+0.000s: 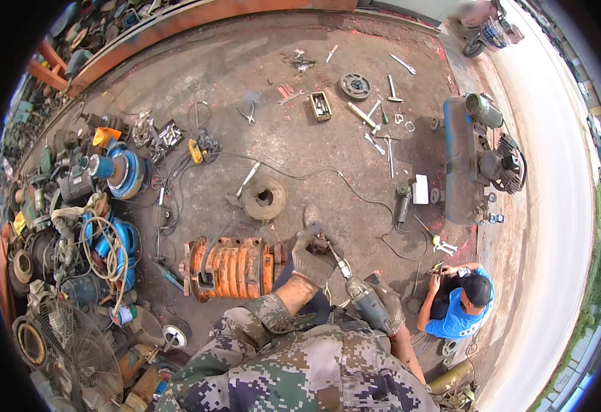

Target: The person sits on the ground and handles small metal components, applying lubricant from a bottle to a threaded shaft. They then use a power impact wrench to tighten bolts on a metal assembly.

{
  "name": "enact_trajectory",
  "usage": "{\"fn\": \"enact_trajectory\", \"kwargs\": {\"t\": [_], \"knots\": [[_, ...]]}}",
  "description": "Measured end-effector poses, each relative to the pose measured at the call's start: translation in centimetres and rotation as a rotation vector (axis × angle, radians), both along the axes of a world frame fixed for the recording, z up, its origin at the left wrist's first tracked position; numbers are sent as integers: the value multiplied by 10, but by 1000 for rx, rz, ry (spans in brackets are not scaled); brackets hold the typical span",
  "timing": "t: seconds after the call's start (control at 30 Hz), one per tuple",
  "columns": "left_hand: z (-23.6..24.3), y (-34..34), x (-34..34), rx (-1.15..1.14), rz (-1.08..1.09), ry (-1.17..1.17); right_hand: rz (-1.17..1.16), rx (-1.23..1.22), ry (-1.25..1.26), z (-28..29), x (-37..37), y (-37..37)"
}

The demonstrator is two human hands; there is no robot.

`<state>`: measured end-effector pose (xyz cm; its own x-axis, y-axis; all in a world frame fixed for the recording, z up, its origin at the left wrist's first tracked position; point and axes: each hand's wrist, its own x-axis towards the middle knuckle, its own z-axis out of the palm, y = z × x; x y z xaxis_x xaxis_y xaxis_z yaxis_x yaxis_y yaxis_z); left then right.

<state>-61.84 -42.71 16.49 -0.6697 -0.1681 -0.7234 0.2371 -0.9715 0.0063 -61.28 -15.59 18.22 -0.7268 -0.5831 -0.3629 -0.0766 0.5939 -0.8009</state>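
My gloved left hand [312,264] is closed around a small dark metal part [320,244], mostly hidden by the fingers. A grey straight die grinder [367,302] lies in the grip of my gloved right hand [389,310]. Its thin shaft points up and left at the part; whether the tip touches it, I cannot tell. Just left of my left hand lies an orange ribbed motor housing [230,269]. Beyond my hands, a thick round ring-shaped part [264,199] rests on the ground, with my shoe [312,215] to its right.
At right a co-worker in blue [461,305] crouches, hands on a small object. A cable [300,177] crosses the ground ahead. Wrenches [403,64], an angle grinder [402,202] and an air compressor [461,161] stand or lie farther off. Motor parts and a fan [74,350] crowd the left.
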Motion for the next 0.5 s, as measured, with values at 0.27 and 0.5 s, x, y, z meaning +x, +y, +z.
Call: {"fn": "enact_trajectory", "kwargs": {"t": [0.27, 0.5], "knots": [[47, -171, -185, 2, 334, -8, 270, -155, 4, 77, -242, -155], [46, -325, -248, -283, 318, 80, 354, -261, -92, 65, -408, -269]]}}
